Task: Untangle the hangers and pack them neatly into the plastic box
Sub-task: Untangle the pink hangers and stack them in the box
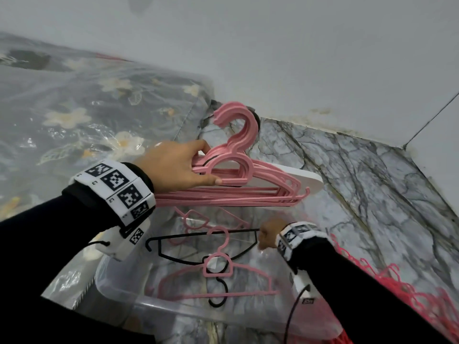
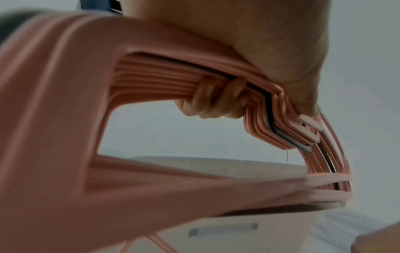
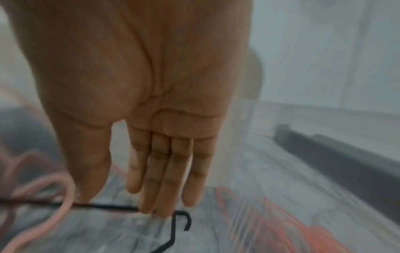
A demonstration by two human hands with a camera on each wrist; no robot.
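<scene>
Hangers, sorting over plastic box (image 1: 119,297)
Left hand (image 1: 177,165) clamps pink hanger stack (image 1: 248,192); right hand (image 1: 267,235), fingers (image 3: 166,172) straight, touches black hanger (image 1: 198,247) at its 3 o'clock end.

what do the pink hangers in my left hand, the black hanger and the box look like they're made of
Pink hangers: probably moulded plastic, matte, with flat ribbed hooks. Black hanger: thin rod, maybe coated wire or slim plastic; unclear. Box: clear glossy plastic, since the marbled floor shows through its walls.
</scene>
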